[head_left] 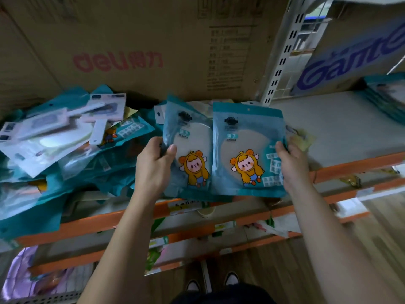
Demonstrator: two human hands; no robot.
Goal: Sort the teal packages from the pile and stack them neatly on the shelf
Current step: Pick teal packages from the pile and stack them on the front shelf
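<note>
Pinching one teal pack [189, 148] in the left hand [154, 166] and another pack [247, 148] in the right hand [290, 165] by their edges – slick film could slip, or an elbow nudge the pile [65, 137] off the shelf [341, 128].

Shop stockroom, slotted metal shelving [282, 62], orange price-strip shelf edges [355, 165], stacked cardboard cartons [135, 47]

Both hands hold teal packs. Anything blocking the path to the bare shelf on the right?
Nothing visible. The right-hand teal package and left-hand one sit just left of the bare shelf. Only a small yellowish packet lies near its edge; a teal stack sits far right.
</note>
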